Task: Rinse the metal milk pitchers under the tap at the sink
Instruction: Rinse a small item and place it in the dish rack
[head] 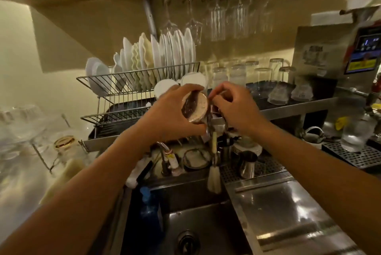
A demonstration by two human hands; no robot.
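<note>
Rinsing appears to be in progress, by my reading. Your left hand (175, 114) is curled round a metal milk pitcher (194, 108), holding it raised over the back of the sink (206, 228) with its mouth tilted toward you; a pale film or residue shows inside it. Your right hand (233, 108) sits just beside the pitcher, fingers bent and pinching something small at the top of the tap (209, 129), probably its lever, though the blur prevents confirmation. Whether water is running cannot be determined.

Outstanding items: a second pitcher (247, 164) stands upright on the perforated drain tray (266, 169) to the right of the tap, untouched by either hand. Another round metal vessel (194, 158) lies behind the basin, near a brush (213, 176) hanging at the tap; I cannot tell whether it is a pitcher. My judgement is that you are early in the task, with one pitcher in hand and at least one to follow.
</note>
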